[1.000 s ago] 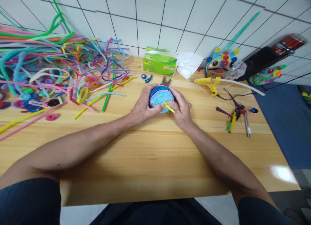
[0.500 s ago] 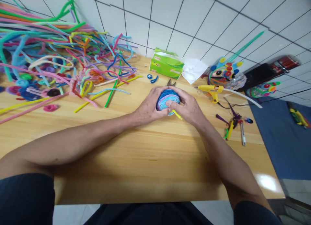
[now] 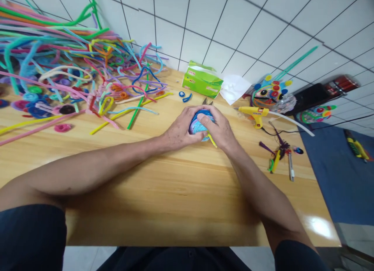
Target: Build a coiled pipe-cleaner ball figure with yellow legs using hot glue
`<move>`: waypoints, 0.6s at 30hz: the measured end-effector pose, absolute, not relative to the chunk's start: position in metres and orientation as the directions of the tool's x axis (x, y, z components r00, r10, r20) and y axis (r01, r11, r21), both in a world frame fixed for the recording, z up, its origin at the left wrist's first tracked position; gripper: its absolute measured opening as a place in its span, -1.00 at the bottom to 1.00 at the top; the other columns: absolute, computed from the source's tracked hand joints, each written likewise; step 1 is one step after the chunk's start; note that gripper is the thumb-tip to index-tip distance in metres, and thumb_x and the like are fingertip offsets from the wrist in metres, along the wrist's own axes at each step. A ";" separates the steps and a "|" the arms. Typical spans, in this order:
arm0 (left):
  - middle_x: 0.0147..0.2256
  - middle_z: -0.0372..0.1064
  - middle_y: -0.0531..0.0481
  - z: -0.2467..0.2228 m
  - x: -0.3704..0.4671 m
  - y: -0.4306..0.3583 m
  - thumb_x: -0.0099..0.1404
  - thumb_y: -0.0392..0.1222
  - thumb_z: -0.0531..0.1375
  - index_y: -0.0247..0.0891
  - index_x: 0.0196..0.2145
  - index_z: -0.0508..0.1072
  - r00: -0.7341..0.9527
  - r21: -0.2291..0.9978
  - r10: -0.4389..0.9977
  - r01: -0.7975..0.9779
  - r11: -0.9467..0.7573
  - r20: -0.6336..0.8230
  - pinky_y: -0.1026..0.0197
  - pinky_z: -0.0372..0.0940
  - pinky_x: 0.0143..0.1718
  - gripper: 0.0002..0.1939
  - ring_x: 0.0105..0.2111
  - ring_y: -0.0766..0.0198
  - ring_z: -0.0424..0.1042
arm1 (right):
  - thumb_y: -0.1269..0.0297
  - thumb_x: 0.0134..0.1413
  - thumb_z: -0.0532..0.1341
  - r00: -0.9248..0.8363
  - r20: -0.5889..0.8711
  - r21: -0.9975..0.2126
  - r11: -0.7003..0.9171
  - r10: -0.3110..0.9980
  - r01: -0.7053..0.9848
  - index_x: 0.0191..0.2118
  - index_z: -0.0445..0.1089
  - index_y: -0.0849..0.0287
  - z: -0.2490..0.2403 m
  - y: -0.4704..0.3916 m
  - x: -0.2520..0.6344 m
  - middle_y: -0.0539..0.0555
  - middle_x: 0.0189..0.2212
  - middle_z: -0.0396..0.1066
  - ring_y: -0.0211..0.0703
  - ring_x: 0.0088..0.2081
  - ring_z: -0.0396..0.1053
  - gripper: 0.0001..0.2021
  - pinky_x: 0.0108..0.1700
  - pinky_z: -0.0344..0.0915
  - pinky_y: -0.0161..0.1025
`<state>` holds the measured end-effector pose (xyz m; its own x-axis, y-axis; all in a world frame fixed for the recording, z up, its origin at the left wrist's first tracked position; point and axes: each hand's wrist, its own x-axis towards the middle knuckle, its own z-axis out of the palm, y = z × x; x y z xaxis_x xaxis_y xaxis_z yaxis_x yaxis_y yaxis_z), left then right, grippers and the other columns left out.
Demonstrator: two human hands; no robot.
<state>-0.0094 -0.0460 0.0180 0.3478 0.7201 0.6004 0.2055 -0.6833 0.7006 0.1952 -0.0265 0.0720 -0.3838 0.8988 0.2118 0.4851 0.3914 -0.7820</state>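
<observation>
Between my two hands sits a rounded bundle of coiled pipe cleaners (image 3: 201, 126) in dark blue, light blue and some purple. My left hand (image 3: 182, 128) wraps its left side, thumb along the near edge. From the right my right hand (image 3: 219, 127) grips it, thumb pressed on top. A yellow pipe cleaner (image 3: 212, 140) sticks out from the bundle under my right hand. Just beyond my fingers the metal tips of a tool (image 3: 208, 101) show; the rest is hidden. A blue button-like disc (image 3: 181, 94) and a short bent blue piece (image 3: 187, 98) lie past my left hand.
A heap of coloured pipe cleaners (image 3: 73, 80) covers the table's left. A green tissue pack (image 3: 202, 80) and white paper (image 3: 234, 88) lie at the back. Rightward are a yellow glue gun (image 3: 253, 114) with its cord, decorated figures (image 3: 270, 95), and a cutter knife (image 3: 291, 166).
My right thumb has slid up and left over the bundle, and my right hand has closed in slightly. The bundle looks turned a little. The view has shifted slightly.
</observation>
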 end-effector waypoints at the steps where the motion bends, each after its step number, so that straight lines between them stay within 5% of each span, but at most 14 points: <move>1: 0.38 0.37 -0.33 0.018 -0.010 -0.046 0.47 0.13 0.36 -0.19 0.46 0.27 0.342 0.704 0.723 0.203 -0.681 0.600 -0.29 0.32 0.49 -0.25 0.40 -0.21 0.38 | -0.49 0.33 0.25 -0.383 0.201 -0.804 0.375 0.902 0.462 0.24 0.57 -0.03 0.071 -0.025 0.197 0.15 0.19 0.66 0.19 0.23 0.59 -0.30 0.37 0.51 0.22; 5: 0.37 0.37 -0.36 0.015 -0.010 -0.046 0.48 0.23 0.37 -0.23 0.45 0.28 0.303 0.731 0.760 0.227 -0.644 0.575 -0.27 0.34 0.47 -0.21 0.38 -0.21 0.40 | -0.47 0.39 0.20 -0.387 0.282 -0.838 0.422 0.878 0.345 0.48 0.37 -0.05 0.060 -0.029 0.218 0.18 0.50 0.42 0.22 0.48 0.43 -0.20 0.48 0.43 0.25; 9: 0.37 0.36 -0.39 0.013 -0.011 -0.046 0.49 0.27 0.35 -0.27 0.43 0.28 0.273 0.761 0.791 0.232 -0.606 0.547 -0.25 0.31 0.50 -0.20 0.41 -0.21 0.39 | -0.26 0.53 0.14 -0.402 0.498 -0.653 0.637 0.768 0.409 0.53 0.30 -0.13 0.044 -0.043 0.239 0.16 0.59 0.27 0.27 0.60 0.22 -0.36 0.60 0.22 0.44; 14: 0.38 0.36 -0.42 0.012 -0.012 -0.044 0.49 0.39 0.31 -0.28 0.42 0.29 0.256 0.798 0.824 0.226 -0.559 0.505 -0.28 0.32 0.49 -0.15 0.41 -0.23 0.40 | -0.47 0.23 0.35 -0.523 0.573 -0.450 0.775 0.631 0.443 0.61 0.16 -0.13 0.032 -0.044 0.234 0.24 0.65 0.09 0.51 0.63 0.11 -0.02 0.60 0.11 0.61; 18: 0.40 0.35 -0.42 0.012 -0.013 -0.042 0.49 0.36 0.32 -0.27 0.44 0.29 0.268 0.802 0.823 0.214 -0.558 0.501 -0.28 0.30 0.51 -0.15 0.42 -0.22 0.38 | -0.49 0.29 0.27 -0.570 0.541 -0.426 0.786 0.619 0.449 0.57 0.21 -0.20 0.029 -0.036 0.220 0.18 0.65 0.08 0.46 0.64 0.08 -0.11 0.60 0.13 0.59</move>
<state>-0.0134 -0.0425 0.0119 0.2683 0.8229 0.5008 0.2141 -0.5578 0.8019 0.2198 -0.0356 0.0292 -0.5700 0.6188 0.5406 0.4489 0.7856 -0.4259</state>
